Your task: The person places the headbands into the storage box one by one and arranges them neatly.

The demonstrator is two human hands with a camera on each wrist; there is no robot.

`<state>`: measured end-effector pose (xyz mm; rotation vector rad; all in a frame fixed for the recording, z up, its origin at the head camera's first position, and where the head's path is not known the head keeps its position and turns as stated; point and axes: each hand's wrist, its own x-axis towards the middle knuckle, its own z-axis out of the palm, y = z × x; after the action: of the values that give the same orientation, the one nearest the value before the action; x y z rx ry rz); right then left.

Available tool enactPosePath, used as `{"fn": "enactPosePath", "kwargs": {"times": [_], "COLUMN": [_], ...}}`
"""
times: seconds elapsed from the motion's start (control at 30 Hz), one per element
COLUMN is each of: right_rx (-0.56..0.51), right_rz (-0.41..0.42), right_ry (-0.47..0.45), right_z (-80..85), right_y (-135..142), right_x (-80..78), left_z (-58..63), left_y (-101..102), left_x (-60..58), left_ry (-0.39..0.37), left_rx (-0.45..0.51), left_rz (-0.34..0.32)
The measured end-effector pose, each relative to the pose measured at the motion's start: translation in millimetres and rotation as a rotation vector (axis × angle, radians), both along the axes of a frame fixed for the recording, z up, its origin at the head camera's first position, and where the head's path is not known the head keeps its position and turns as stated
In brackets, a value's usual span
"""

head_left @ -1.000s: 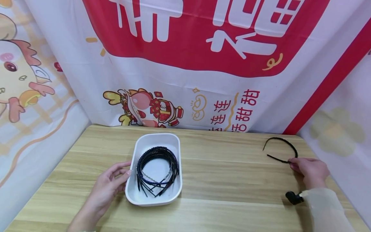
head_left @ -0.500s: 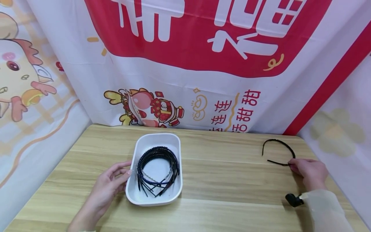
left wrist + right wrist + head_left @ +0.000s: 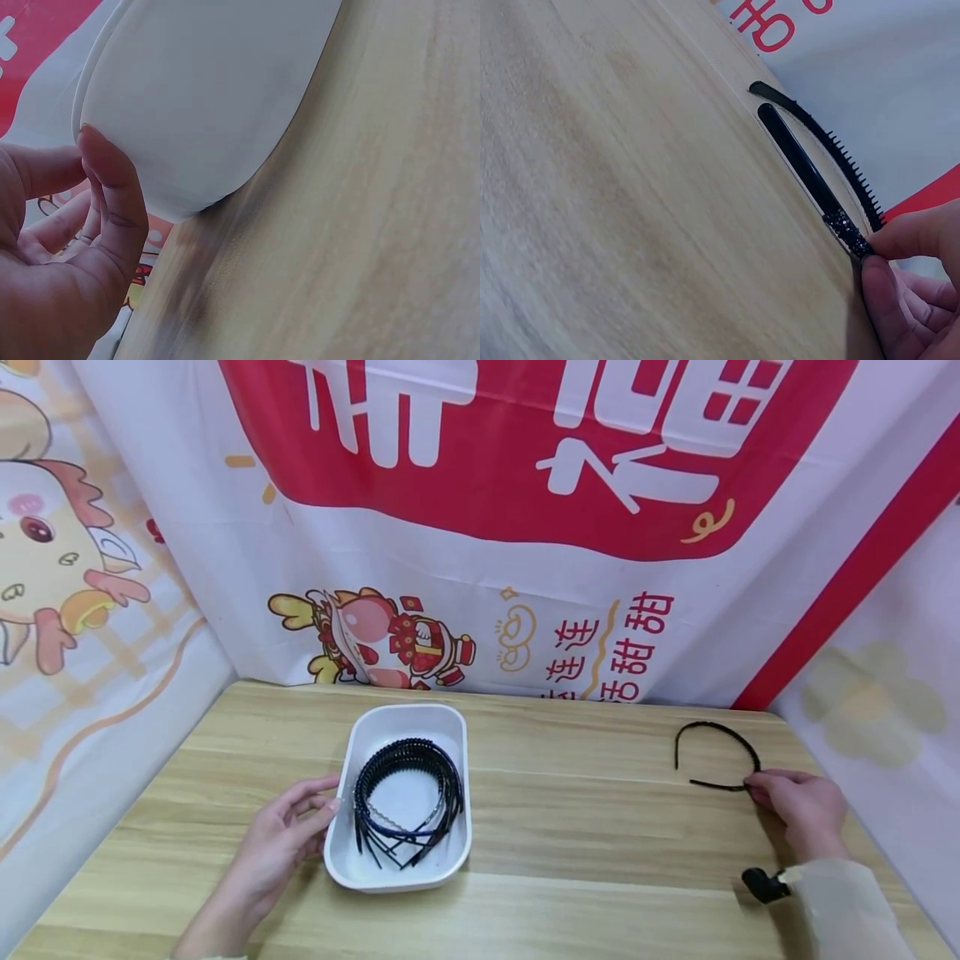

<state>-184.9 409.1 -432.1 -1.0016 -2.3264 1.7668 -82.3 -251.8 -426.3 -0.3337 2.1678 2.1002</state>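
At the table's right side, my right hand (image 3: 802,806) pinches a thin black headband (image 3: 705,724) between thumb and finger. The right wrist view shows small teeth along the inside of the headband (image 3: 802,156) and glitter near my fingertips. Its smooth ends point left in the head view. My left hand (image 3: 281,831) holds the left rim of a white plastic container (image 3: 405,887), thumb at the edge. In the left wrist view the fingertips meet the rim of the container (image 3: 202,97). Inside it, several black headbands (image 3: 408,752) lie nested in a ring with crossed ends.
The wooden table (image 3: 570,827) carries the container left of centre. A printed cloth (image 3: 495,610) hangs along the back edge, and more cloth closes off both sides. A small black device (image 3: 765,885) is at the right sleeve.
My right hand and the headband have shifted slightly left and toward me. The left hand and the container stay in place.
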Motion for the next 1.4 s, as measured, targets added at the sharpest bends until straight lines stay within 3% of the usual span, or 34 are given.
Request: {"fn": "enactPosePath", "kwargs": {"times": [0.27,0.57,0.9,1.3,1.4], "right_rx": [0.016,0.126,0.171,0.107,0.036], "right_rz": [0.019,0.058,0.052,0.015,-0.009], "right_ry": [0.022,-0.030,-0.081,-0.062,-0.044], "right_z": [-3.4,1.5,3.9,4.2,3.2], "right_y": [0.5,-2.8,-3.4,-5.8,-4.9], "right_x": [-1.3,-2.3,-3.3,-2.6,-3.1], "left_z": [-1.9,-2.3,-1.7,-1.0,-1.3], "left_y": [-0.2,-0.6,-0.6,0.4,0.4], "left_x": [-0.2,-0.7,-0.6,-1.1,-1.1], "left_ry": [0.001,-0.001,-0.003,-0.002,0.001], "left_rx": [0.014,0.003,0.010,0.008,0.012], "left_rz": [0.007,0.003,0.002,0.001,0.001]}}
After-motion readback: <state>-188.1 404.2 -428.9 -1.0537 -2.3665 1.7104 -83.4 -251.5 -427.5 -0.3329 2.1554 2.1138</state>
